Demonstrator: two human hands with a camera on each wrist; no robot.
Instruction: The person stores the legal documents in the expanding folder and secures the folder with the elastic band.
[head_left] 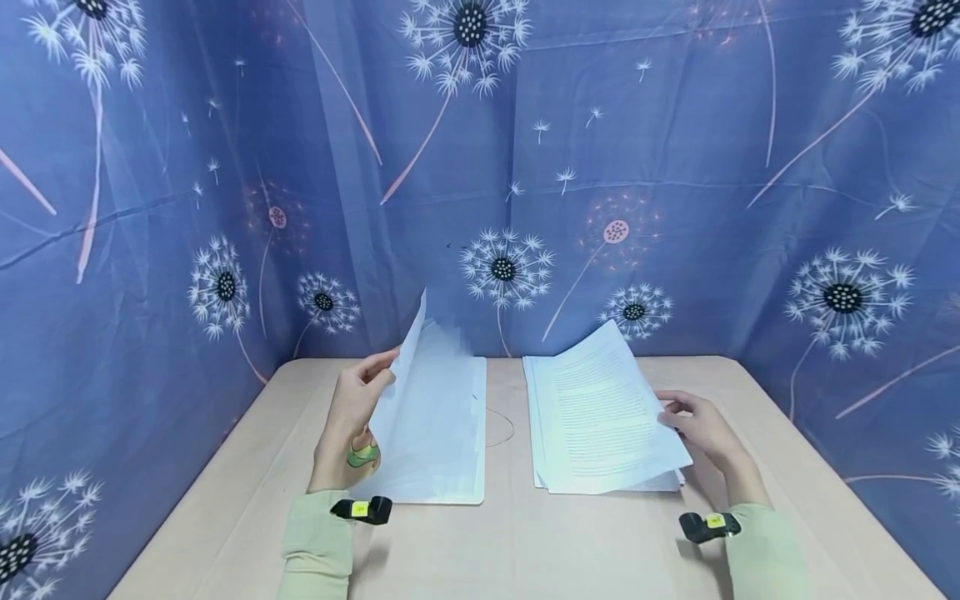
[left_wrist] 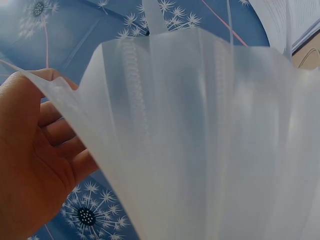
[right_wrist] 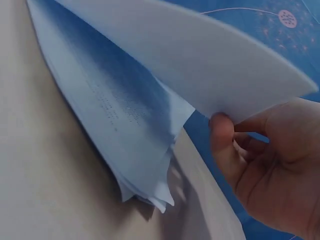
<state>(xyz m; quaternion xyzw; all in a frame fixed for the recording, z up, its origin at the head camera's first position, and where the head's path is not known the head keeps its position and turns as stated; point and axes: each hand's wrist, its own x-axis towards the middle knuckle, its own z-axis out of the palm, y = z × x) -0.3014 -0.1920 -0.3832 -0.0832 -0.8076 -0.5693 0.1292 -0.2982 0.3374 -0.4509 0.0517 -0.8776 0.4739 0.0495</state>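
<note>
A translucent white expanding file folder lies on the left of the table with its front flap lifted. My left hand grips the flap's left edge between thumb and fingers. In the left wrist view, the pleated pockets of the folder fan apart beside the hand. To the right, my right hand pinches the right edge of a printed sheet. The right wrist view has that sheet raised and bent above a stack of printed papers, with the thumb on its near edge.
A thin cord loop lies on the pale table between folder and papers. Blue dandelion-print curtain hangs along the back and both sides. Each sleeve carries a small black wrist camera.
</note>
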